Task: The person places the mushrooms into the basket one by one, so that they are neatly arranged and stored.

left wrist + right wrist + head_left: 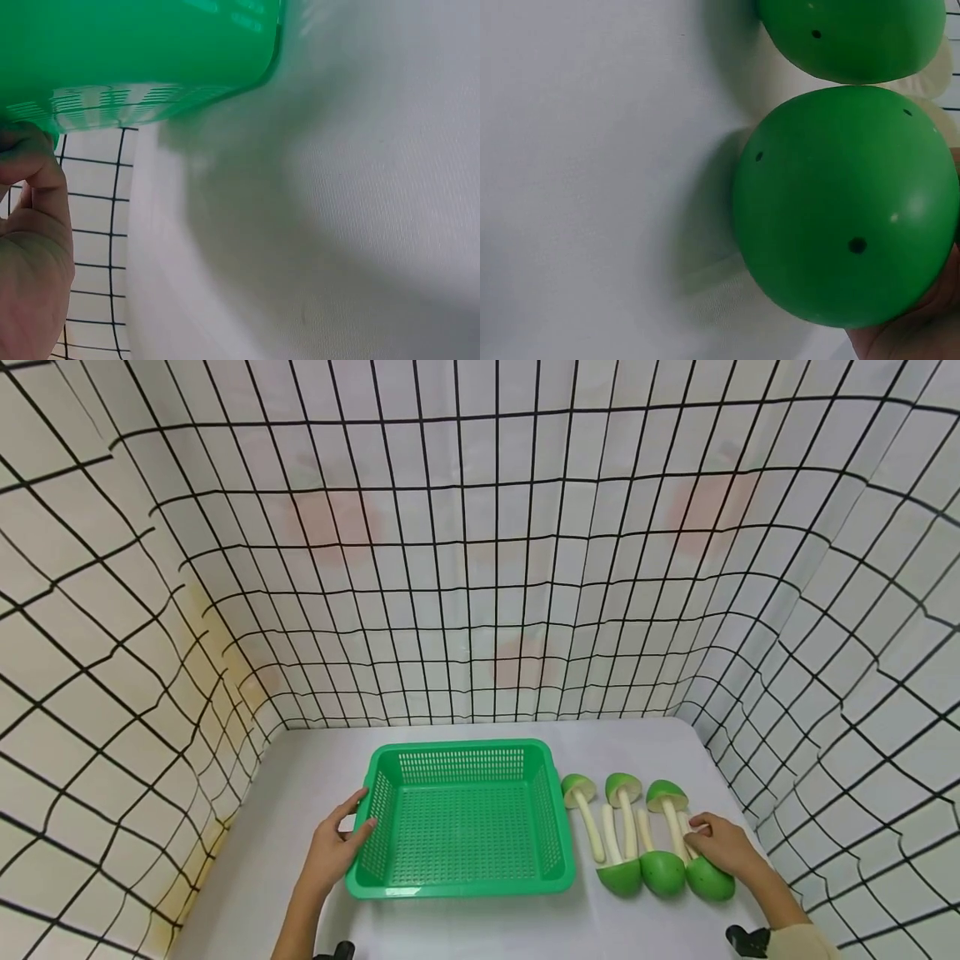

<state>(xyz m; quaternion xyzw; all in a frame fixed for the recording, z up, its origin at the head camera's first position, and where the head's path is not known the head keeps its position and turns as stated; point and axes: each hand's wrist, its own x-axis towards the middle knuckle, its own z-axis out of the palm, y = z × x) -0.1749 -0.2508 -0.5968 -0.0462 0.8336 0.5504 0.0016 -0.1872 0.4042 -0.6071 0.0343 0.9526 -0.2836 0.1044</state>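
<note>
Left hand (334,845) grips a green basket (461,889), lower centre, as the right hand (726,845) pinches a mushroom (711,881), lower right — seemingly the pick-up step, next calling for a lift

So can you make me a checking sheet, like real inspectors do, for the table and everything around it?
Surface: white table.
Job's things: green basket, and to its right six green-capped mushrooms in two rows.
Clutter: nothing seen.
Hands: left hand grips the basket's left side; right hand holds the lower row's rightmost mushroom near its stem.
Cables: nothing seen.
Surroundings: black wire grid at the back and both sides, pale backing behind.
</note>
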